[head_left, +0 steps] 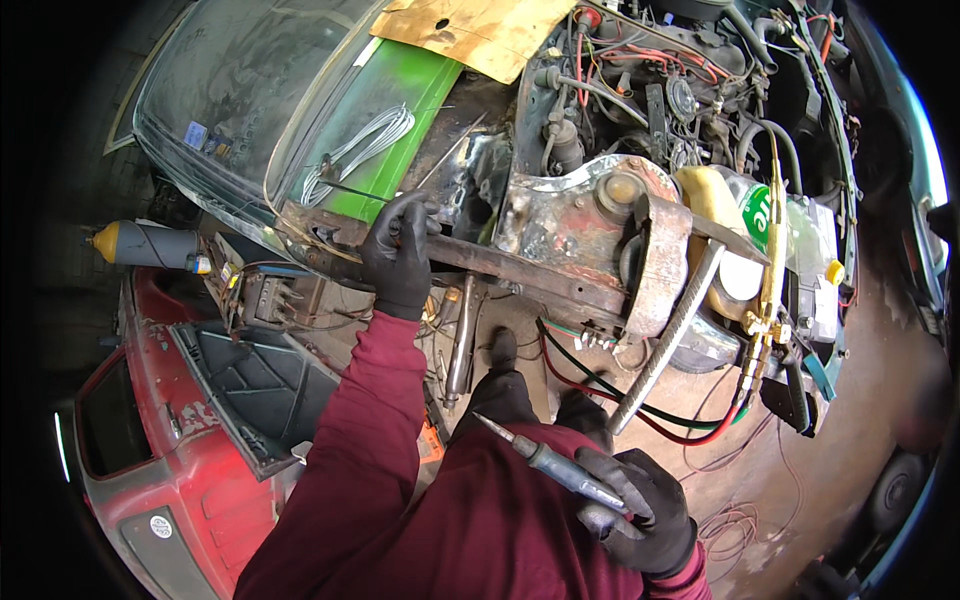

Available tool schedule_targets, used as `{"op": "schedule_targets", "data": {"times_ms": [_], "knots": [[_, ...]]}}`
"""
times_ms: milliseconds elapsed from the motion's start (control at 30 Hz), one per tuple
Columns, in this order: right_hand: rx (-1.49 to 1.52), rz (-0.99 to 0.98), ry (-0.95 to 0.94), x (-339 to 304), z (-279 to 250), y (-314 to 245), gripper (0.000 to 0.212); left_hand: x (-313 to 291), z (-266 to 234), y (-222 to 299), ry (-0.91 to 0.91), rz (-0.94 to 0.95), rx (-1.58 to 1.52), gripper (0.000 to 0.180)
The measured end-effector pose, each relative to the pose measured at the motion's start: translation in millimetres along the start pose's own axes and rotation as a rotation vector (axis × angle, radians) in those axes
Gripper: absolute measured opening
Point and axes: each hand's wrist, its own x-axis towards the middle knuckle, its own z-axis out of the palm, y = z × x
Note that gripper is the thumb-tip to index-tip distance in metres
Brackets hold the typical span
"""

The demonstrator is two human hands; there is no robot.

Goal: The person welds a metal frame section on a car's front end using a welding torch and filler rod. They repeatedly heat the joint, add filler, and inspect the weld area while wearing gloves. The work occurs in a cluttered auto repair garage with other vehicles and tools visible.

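My left hand, in a black glove, is closed at the rusty lower edge of the car's opened front body. A thin dark rod runs from its fingers leftward over a green panel; the grip itself is partly hidden. A coil of grey wire lies on that panel. Low in front of my body, my right hand, gloved too, is wrapped round a pointed tool with a grey-blue handle and a tapered metal tip aimed up and left. The tool's exact kind is unclear.
A brass torch with red and green hoses hangs at the right by the engine bay. A ribbed metal bar leans against the rusty inner wing. A red vehicle and a gas cylinder are at left.
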Motion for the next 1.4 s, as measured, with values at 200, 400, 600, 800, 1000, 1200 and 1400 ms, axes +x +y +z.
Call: {"op": "schedule_targets", "data": {"times_ms": [200, 400, 600, 800, 1000, 1200, 1400], "knots": [[-0.155, 0.148, 0.091, 45.9, 72.2, -33.6, 0.055, 2.1, -26.6, 16.0, -0.177, -0.055, -0.294, 0.031], [-0.133, 0.103, 0.192, 95.1, 138.5, -54.6, 0.054, -24.2, -100.9, 36.7, -0.235, -0.146, -0.322, 0.031], [-0.246, 0.046, 0.082, 152.2, 181.8, -67.5, 0.059, -51.4, -165.9, 55.7, -0.499, -0.403, -0.444, 0.05], [-0.434, -0.192, 0.084, 198.3, 223.2, -62.1, 0.061, -40.9, -171.1, 72.1, -0.43, -0.366, -0.456, 0.025], [-0.543, -0.164, 0.037, 205.6, 228.8, -58.5, 0.078, -4.2, -183.9, 91.9, -0.533, -0.605, -0.497, 0.017], [-0.517, -0.191, 0.118, 197.0, 218.5, -62.2, 0.079, 90.8, -215.0, 173.9, -0.499, -0.164, -0.067, 0.018], [-0.534, -0.041, 0.239, 171.3, 201.6, -62.3, 0.075, 241.1, -186.6, 198.2, -0.542, 0.899, 0.666, 0.028]]}}
